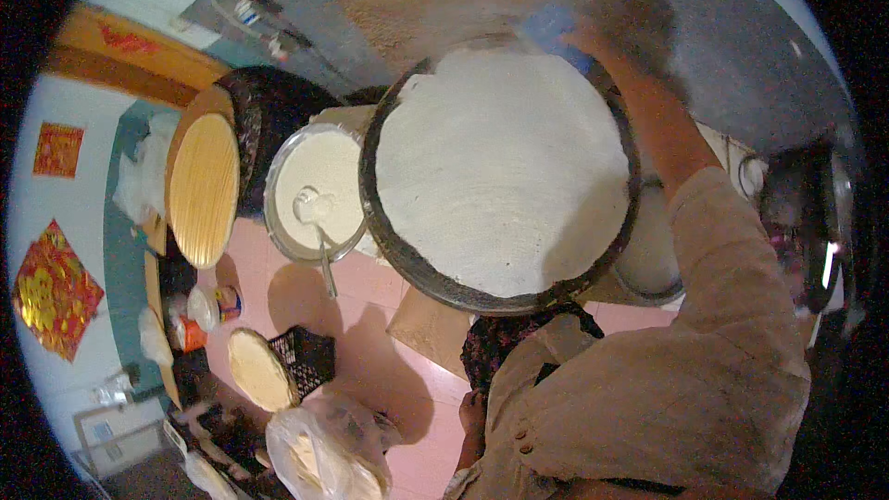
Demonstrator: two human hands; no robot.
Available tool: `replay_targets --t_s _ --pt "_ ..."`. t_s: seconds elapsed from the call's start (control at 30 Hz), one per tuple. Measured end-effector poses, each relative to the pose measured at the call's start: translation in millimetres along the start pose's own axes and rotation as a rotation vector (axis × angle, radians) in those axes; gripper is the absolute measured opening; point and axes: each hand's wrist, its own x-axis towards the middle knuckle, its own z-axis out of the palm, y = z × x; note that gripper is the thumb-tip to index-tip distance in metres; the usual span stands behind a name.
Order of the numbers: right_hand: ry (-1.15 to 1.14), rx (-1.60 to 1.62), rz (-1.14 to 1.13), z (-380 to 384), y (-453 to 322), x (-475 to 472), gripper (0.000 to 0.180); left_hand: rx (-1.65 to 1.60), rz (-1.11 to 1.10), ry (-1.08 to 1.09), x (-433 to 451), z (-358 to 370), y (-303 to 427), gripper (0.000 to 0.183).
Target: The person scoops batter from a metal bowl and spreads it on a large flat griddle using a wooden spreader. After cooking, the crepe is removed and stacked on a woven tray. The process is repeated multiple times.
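Before me is a large round griddle [371, 222] with a dark rim. A thin white layer of batter [500, 167] covers almost its whole surface. My right hand [589, 38] reaches across to the griddle's far edge and grips a blue cloth [552, 28]; both are blurred. Low beside my body, my left hand [474, 411] is partly hidden by my clothing, so its fingers cannot be made out clearly. Left of the griddle stands a metal basin [272, 236] of pale batter, with a ladle [324, 257] resting in it.
A round, striped wooden board [205, 191] stands at the left, beside a dark round vessel [260, 118]. On the pink floor [361, 285] are a black plastic crate [316, 361], a pale round disc [260, 369] and a plastic bag [326, 451]. Another basin [649, 257] sits under my right arm.
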Motion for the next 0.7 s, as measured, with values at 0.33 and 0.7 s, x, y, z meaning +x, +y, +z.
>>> replay_targets --t_s 0.33,0.7 --pt "-0.201 0.271 -0.105 16.1 -107.0 48.0 0.049 -0.045 -0.114 0.107 -51.4 24.7 27.5 0.022" --pt "-0.272 0.117 -0.408 11.5 -137.5 74.3 0.061 0.045 -0.305 0.164 -78.1 46.4 35.8 0.026"
